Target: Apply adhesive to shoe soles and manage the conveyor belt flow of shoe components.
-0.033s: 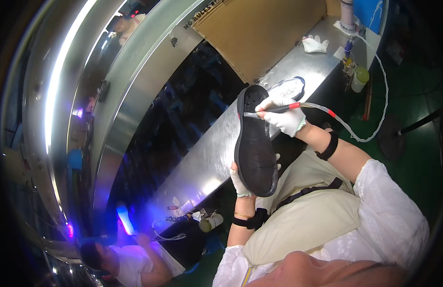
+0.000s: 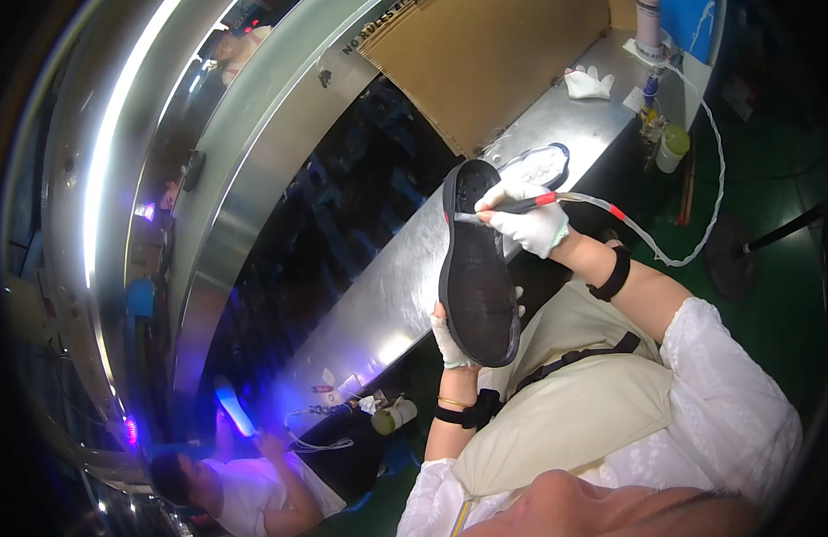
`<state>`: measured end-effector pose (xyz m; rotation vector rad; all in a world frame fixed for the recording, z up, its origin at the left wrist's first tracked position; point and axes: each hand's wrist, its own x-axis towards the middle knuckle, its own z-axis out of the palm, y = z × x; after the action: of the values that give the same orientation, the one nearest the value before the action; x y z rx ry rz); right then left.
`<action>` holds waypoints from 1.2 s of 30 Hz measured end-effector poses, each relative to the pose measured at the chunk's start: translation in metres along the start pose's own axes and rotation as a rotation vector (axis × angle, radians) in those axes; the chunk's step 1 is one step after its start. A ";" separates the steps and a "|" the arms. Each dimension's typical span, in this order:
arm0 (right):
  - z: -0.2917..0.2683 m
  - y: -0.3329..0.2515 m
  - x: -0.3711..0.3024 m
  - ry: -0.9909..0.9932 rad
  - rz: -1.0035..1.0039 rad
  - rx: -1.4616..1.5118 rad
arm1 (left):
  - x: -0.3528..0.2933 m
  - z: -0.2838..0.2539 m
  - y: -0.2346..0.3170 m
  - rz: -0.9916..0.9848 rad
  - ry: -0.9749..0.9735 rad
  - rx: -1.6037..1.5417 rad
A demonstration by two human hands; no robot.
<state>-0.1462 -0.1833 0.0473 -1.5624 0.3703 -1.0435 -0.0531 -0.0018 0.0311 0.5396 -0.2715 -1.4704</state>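
Note:
A black shoe sole (image 2: 478, 277) is held up over the bench edge, its inner side facing me. My left hand (image 2: 451, 340), in a white glove with bare fingertips, grips its lower end from beneath; part of the hand is hidden behind the sole. A brush (image 2: 512, 207) with a dark handle and red bands is pinched in my right hand (image 2: 532, 219), also gloved. Its bristles touch the sole just below the patterned upper part. From the handle a clear tube (image 2: 651, 240) loops off to the right.
Another sole with white material inside (image 2: 541, 165) lies on the metal bench (image 2: 365, 300). Farther along are a white glove (image 2: 588, 83), a cardboard sheet (image 2: 485, 67) and a small green-topped container (image 2: 672, 146). At lower left, a co-worker (image 2: 271, 483) holds a blue-lit sole (image 2: 235, 412).
My right hand and the brush have shifted very slightly, with the bristles still on the sole. The co-worker's lit sole has tilted a little.

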 end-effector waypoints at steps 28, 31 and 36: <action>0.017 -0.045 -0.009 -0.212 -0.530 -0.268 | 0.015 0.020 0.032 0.323 0.134 0.020; 0.036 -0.059 -0.042 -0.359 -0.440 -0.030 | 0.020 0.024 0.049 0.473 0.048 0.115; -0.019 -0.092 -0.017 -0.279 -0.131 0.379 | 0.037 0.075 0.084 0.389 -0.035 0.209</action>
<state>-0.1981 -0.1562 0.1228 -1.3742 -0.1188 -0.9151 -0.0137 -0.0510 0.1316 0.5913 -0.5315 -1.0803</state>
